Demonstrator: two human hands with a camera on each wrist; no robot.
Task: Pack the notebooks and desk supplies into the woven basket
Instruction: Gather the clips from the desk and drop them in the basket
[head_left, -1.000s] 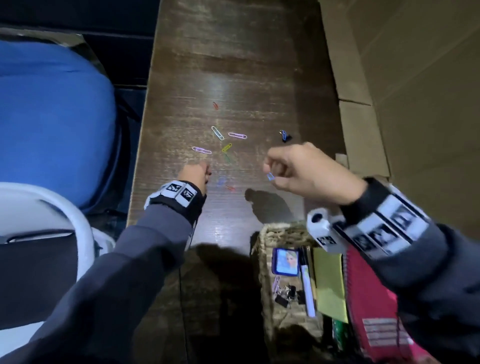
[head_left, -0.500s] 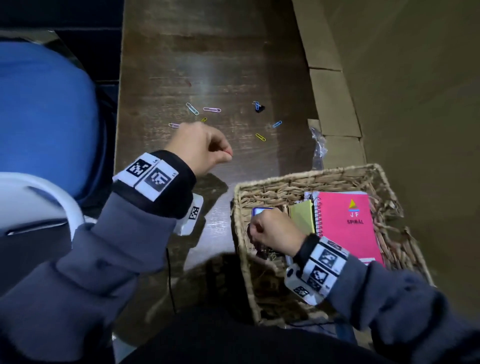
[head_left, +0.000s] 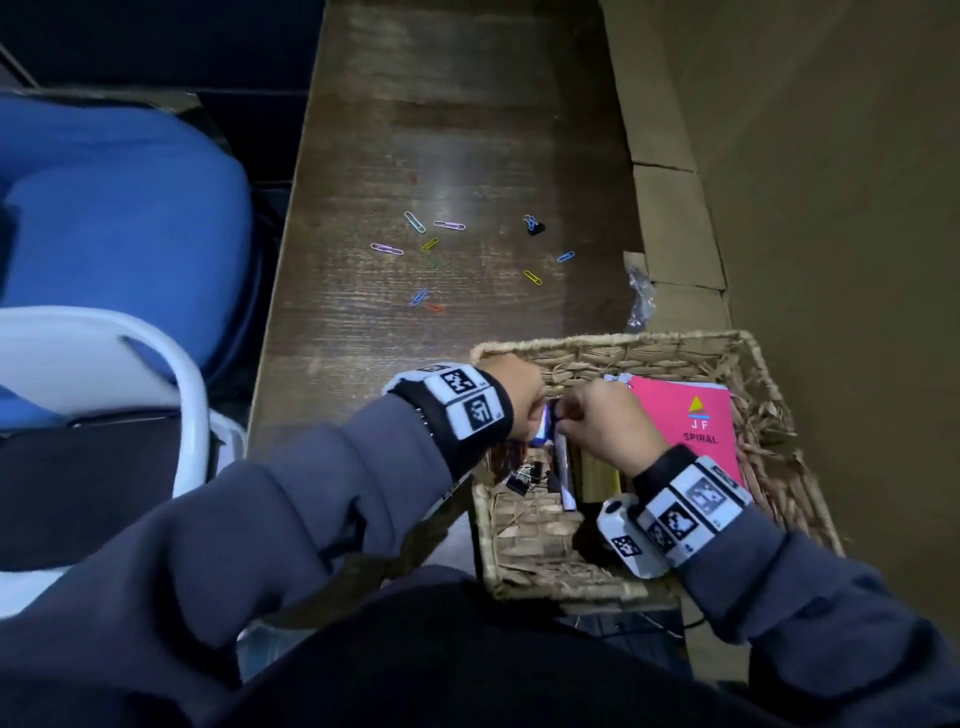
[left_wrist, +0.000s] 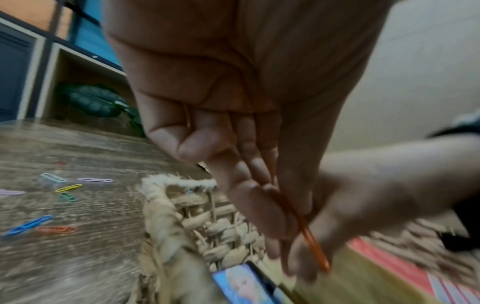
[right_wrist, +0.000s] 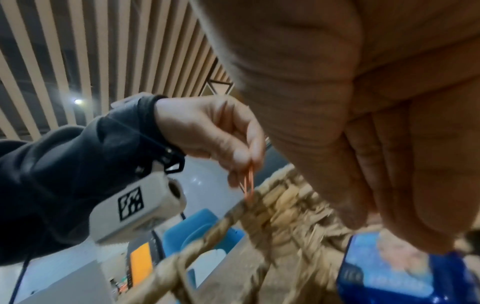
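Observation:
The woven basket (head_left: 613, 344) stands at the table's near right edge and holds a pink spiral notebook (head_left: 693, 415), a yellow pad (head_left: 602, 475), a pen (head_left: 565, 470), a blue picture card (left_wrist: 241, 286) and black binder clips (head_left: 522, 480). My left hand (head_left: 514, 400) hangs over the basket's far left corner and pinches an orange paper clip (left_wrist: 309, 236) between thumb and fingers. My right hand (head_left: 605, 423) is inside the basket right beside it, fingers straight and pointing down at the card (right_wrist: 389, 265), holding nothing that I can see. Several coloured paper clips (head_left: 415, 222) lie on the table.
A black binder clip (head_left: 534, 226) lies among the loose clips on the brown wooden table (head_left: 467, 130). Crumpled clear plastic (head_left: 640, 301) sits by the cardboard wall (head_left: 675, 208) on the right. A blue cushion (head_left: 119, 218) and a white chair frame (head_left: 171, 364) stand on the left.
My left hand has left the table and come over the basket's corner with the orange clip. My right hand has stayed inside the basket, shifting towards the left hand.

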